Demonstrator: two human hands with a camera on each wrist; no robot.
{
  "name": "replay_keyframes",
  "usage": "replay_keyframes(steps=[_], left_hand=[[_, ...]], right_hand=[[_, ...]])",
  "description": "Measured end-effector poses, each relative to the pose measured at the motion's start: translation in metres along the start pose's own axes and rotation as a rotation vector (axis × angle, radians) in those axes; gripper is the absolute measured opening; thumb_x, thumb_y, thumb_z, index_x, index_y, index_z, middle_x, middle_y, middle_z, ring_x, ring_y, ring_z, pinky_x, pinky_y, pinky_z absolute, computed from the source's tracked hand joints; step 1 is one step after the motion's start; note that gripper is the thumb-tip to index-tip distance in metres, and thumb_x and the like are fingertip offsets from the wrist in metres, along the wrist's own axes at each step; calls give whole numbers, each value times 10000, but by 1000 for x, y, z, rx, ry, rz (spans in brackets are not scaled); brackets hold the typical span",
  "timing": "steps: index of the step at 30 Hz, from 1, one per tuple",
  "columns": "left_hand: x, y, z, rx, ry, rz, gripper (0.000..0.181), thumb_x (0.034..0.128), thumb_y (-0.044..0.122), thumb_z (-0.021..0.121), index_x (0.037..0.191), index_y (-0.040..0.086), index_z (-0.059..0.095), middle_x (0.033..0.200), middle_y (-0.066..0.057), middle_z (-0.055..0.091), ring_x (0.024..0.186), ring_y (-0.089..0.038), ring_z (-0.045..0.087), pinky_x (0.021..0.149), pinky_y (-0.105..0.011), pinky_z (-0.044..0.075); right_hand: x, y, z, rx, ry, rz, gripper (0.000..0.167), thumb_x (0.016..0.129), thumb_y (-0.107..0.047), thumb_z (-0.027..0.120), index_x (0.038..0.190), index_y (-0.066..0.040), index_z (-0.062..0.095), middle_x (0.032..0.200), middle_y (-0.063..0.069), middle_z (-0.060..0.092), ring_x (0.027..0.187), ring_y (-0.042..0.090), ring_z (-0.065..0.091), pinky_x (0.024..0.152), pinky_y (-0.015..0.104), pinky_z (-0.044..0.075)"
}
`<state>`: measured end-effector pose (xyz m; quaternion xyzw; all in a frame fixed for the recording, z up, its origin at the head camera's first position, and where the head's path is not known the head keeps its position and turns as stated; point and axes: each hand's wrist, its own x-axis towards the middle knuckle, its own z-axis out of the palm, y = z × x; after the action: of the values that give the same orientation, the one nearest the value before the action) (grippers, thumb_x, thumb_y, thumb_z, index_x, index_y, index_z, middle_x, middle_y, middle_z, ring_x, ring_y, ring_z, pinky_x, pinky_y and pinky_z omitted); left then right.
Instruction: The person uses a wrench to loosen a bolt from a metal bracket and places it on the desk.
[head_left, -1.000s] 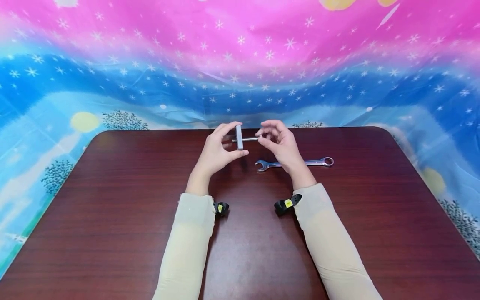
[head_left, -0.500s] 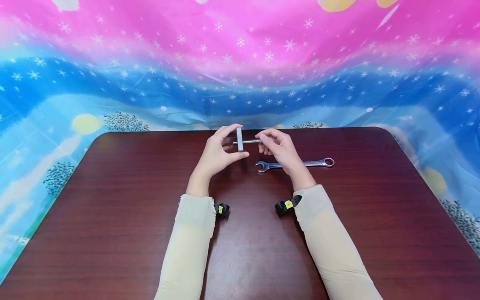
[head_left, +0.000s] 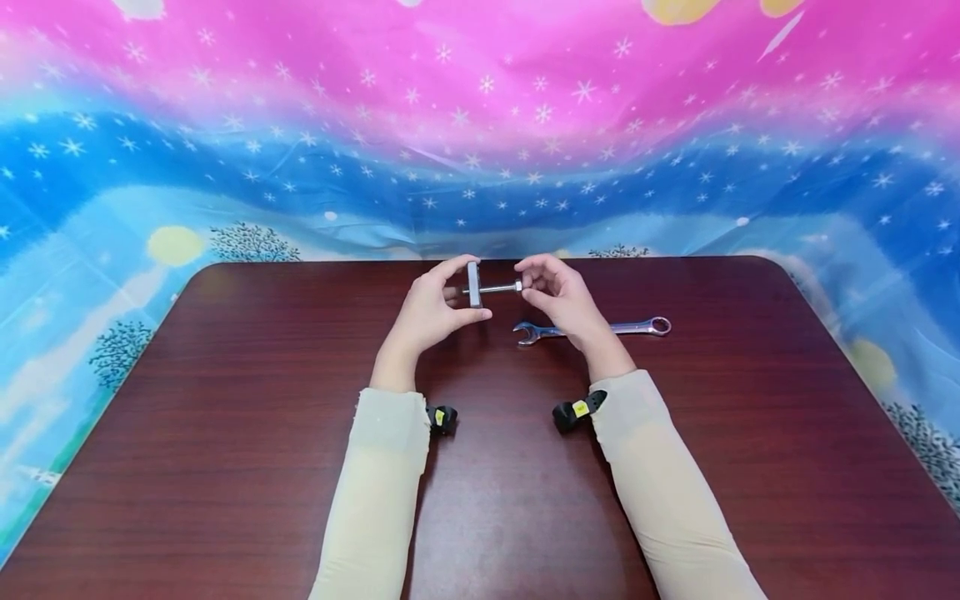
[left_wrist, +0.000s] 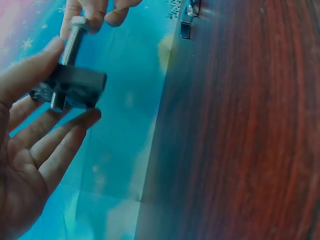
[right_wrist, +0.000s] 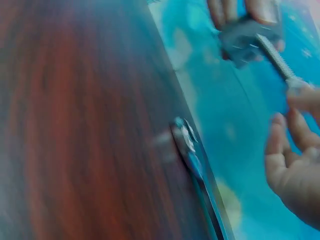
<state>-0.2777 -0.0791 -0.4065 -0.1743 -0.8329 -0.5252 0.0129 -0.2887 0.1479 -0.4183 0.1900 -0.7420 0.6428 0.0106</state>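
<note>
Between the thumb and fingers of my left hand [head_left: 429,310] a grey metal block [head_left: 474,286] is held upright above the table. A silver hex bolt [head_left: 498,289] runs through it, its tip sticking out on the palm side in the left wrist view. Most of the threaded shank and the hex head [left_wrist: 80,22] lie on the other side, toward my right hand [head_left: 564,298]. That hand's fingers are loosely bent around the head, and the thumb looks apart from the forefinger. Blur in the right wrist view hides the exact contact at the head.
A combination wrench [head_left: 639,327] lies on the dark wooden table [head_left: 225,433], partly hidden under my right wrist. Its open end points left. A printed cloth [head_left: 480,167] hangs behind the table's far edge.
Half a second ago my right fingers pinched the bolt head; now they have loosened and the head shows. The left hand with the block has shifted slightly left.
</note>
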Motion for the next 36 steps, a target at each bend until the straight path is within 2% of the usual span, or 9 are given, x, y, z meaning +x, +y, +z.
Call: replay_keyframes(steps=[4, 10, 16, 19, 23, 26, 29, 33, 36], left_hand=[[0, -1, 1, 46, -8, 1, 733, 766, 147, 868, 1414, 217, 534, 1458, -52, 517, 1144, -353, 673, 975, -440, 561], [0, 1, 1, 32, 7, 18, 730, 760, 133, 870, 1408, 213, 543, 1441, -58, 529, 1138, -350, 675, 980, -466, 553], [0, 2, 2, 11, 16, 50, 724, 757, 123, 872, 1400, 197, 547, 1413, -84, 551, 1113, -338, 690, 951, -422, 575], [0, 4, 2, 10, 22, 59, 721, 759, 129, 871, 1400, 196, 547, 1398, -94, 561, 1107, -329, 694, 940, -390, 581], [0, 5, 2, 15, 37, 43, 721, 768, 143, 866, 1408, 196, 538, 1398, -74, 557, 1118, -317, 692, 946, -378, 578], [0, 5, 1, 7, 44, 37, 720, 773, 147, 862, 1412, 196, 533, 1400, -53, 551, 1126, -313, 689, 951, -376, 576], [0, 5, 1, -2, 39, 45, 717, 773, 142, 861, 1409, 192, 535, 1404, -72, 548, 1125, -318, 688, 949, -381, 577], [-1, 6, 1, 8, 36, 50, 715, 768, 140, 865, 1403, 195, 541, 1398, -87, 555, 1119, -321, 690, 947, -385, 578], [-1, 6, 2, 7, 32, 58, 717, 763, 130, 868, 1400, 195, 546, 1387, -93, 563, 1112, -321, 693, 944, -381, 580]], right_hand=[[-2, -1, -5, 3, -44, 59, 330, 938, 42, 578, 1267, 50, 552, 917, -2, 583, 859, 193, 557, 756, 283, 509], [-1, 0, -2, -76, -38, 110, 314, 994, -172, 609, 1229, 35, 590, 879, 29, 653, 835, 328, 593, 767, 408, 548], [3, 4, 6, -41, 56, 68, 290, 1022, -205, 565, 1126, 57, 633, 701, -30, 641, 619, 139, 558, 611, 306, 516], [3, 3, 9, 4, 106, 47, 273, 1010, -182, 586, 1105, 70, 637, 678, -60, 627, 615, 125, 563, 602, 284, 516], [2, 2, 10, 33, 91, 19, 212, 967, -27, 610, 1156, 70, 608, 890, -37, 642, 770, 143, 597, 719, 252, 534], [1, 0, 8, 29, 42, -10, 278, 933, 83, 591, 1210, 66, 577, 1095, 94, 607, 881, 158, 573, 795, 213, 513], [2, 0, 6, 20, 11, -11, 305, 933, 78, 593, 1236, 55, 569, 1161, 195, 576, 918, 175, 573, 825, 209, 513], [1, 2, 1, 5, 11, 35, 277, 975, -71, 613, 1230, 37, 591, 1016, 95, 650, 860, 155, 620, 797, 284, 551], [0, 3, 0, 9, 25, 55, 289, 1003, -164, 593, 1194, 53, 609, 825, -17, 671, 713, 136, 598, 678, 307, 536]])
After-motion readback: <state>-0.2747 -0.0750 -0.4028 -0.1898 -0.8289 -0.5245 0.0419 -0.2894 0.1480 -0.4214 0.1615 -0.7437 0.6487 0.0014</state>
